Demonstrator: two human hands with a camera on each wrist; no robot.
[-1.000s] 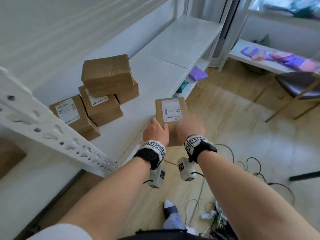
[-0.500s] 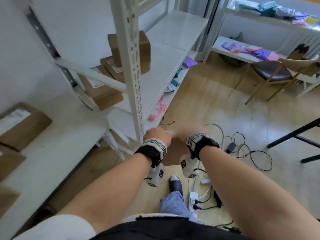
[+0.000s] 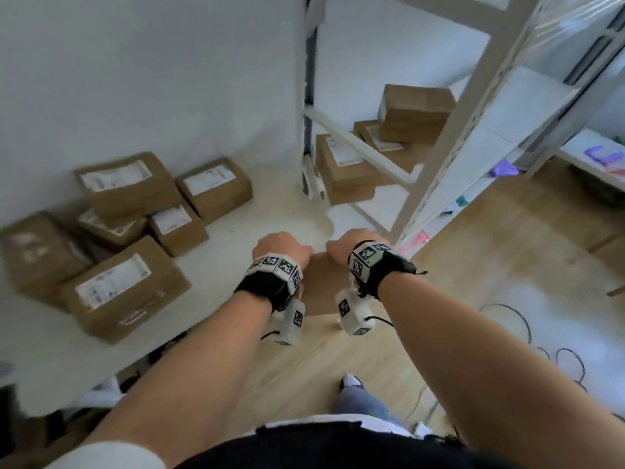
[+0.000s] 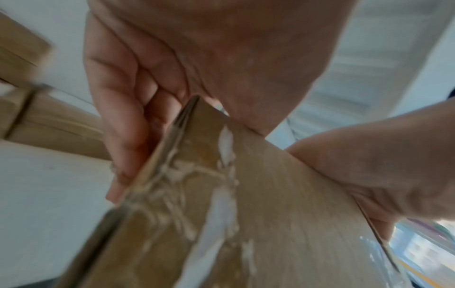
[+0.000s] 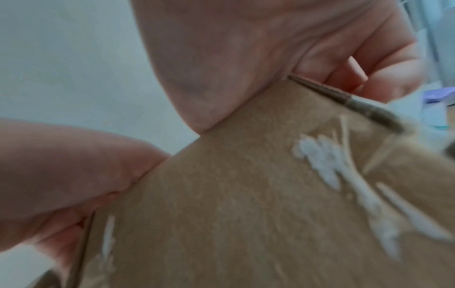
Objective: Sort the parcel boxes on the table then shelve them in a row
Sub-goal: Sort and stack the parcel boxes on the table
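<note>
A brown parcel box [image 3: 318,282] hangs between my two hands at the front edge of the white table [image 3: 236,238]. My left hand [image 3: 280,247] grips its left side and my right hand [image 3: 348,243] grips its right side. In the left wrist view the left hand's fingers [image 4: 128,120] curl round the box [image 4: 246,194] edge; the right wrist view shows the right hand [image 5: 270,48] clamped on the box [image 5: 246,194] corner. Several labelled boxes [image 3: 125,292] lie in a loose pile on the table's left. More boxes [image 3: 416,110] are stacked on the shelf [image 3: 507,106] at the right.
A white perforated shelf upright [image 3: 456,130] slants just right of my hands. Cables [image 3: 558,360] lie on the wooden floor at the right. Purple items [image 3: 602,155] sit on a low shelf far right. My foot [image 3: 351,380] is below the box.
The view has swung left from the shelf to the table. Both hands carried the box away from the shelf surface and now hold it at the table's front edge.
</note>
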